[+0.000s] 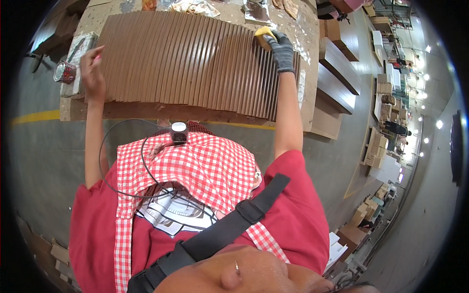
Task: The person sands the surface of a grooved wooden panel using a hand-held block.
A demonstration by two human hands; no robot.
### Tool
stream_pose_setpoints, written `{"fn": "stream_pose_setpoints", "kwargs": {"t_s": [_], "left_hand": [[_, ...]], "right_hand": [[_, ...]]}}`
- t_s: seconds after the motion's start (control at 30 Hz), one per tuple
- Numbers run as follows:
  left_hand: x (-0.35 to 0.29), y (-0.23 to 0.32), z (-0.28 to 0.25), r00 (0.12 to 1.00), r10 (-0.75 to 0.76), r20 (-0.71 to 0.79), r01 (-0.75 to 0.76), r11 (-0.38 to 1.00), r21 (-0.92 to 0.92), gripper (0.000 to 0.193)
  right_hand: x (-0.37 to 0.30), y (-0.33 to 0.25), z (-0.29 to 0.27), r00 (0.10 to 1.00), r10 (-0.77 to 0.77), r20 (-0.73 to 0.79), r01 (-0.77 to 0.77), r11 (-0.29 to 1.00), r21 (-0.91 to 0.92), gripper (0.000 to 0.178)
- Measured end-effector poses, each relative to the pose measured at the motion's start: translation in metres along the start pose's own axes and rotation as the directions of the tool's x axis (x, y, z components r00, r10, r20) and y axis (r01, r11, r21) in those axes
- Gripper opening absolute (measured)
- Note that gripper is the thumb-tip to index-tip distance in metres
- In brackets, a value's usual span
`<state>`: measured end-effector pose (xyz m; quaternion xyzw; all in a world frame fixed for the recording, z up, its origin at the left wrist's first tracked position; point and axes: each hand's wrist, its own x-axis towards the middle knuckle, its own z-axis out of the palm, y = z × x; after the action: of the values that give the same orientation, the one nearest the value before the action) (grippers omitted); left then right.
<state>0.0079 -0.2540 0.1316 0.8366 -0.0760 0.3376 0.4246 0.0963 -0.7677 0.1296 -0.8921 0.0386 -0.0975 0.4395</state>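
A row of many narrow brown slats (181, 58) lies side by side across the worktable, its surface glossy in places. At the far right end of the row my right hand (282, 53), in a grey glove, grips a yellow sponge (264, 37) against the slats. My left hand (92, 73) is bare and hovers at the left end of the row. Its fingers are loosely bent and apart, with nothing visible in them. Beside it, a paint-stained tin (65, 72) rests on a white-smeared block (87, 45), and a brush (75, 50) lies next to the tin.
The worktable (112, 112) is splashed with paint. Crumpled cloths (195, 7) and a stained sheet (256, 10) lie along its far side. Dark brown panels (337, 88) are stacked to the right. A black cable (101, 146) loops in front of my body.
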Motion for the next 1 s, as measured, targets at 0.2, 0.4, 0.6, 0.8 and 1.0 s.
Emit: {"fn": "stream_pose_setpoints", "kwargs": {"t_s": [0.2, 0.4, 0.6, 0.8, 1.0], "left_hand": [[-0.004, -0.043, 0.002, 0.971, -0.035, 0.237, -0.049, 0.94, 0.336, 0.035], [-0.013, -0.071, -0.01, 0.96, -0.063, 0.273, -0.067, 0.896, 0.439, 0.044], [-0.001, -0.061, 0.019, 0.957, -0.065, 0.282, -0.062, 0.905, 0.42, 0.047], [-0.005, -0.059, 0.036, 0.954, -0.148, 0.259, 0.014, 0.89, 0.455, 0.048], [-0.011, -0.02, 0.085, 0.95, -0.187, 0.251, 0.055, 0.89, 0.454, 0.052]], "right_hand": [[0.012, -0.023, 0.036, 0.965, -0.233, 0.123, 0.259, 0.922, -0.287, 0.027], [-0.053, -0.069, 0.041, 0.951, 0.054, 0.304, 0.082, 0.904, -0.419, 0.026], [-0.137, -0.091, -0.001, 0.931, 0.089, 0.355, 0.124, 0.836, -0.535, 0.031], [-0.218, -0.08, -0.013, 0.944, 0.001, 0.329, 0.167, 0.861, -0.481, 0.03], [-0.199, -0.056, -0.075, 0.964, 0.125, 0.234, -0.078, 0.977, -0.201, 0.029]]}}
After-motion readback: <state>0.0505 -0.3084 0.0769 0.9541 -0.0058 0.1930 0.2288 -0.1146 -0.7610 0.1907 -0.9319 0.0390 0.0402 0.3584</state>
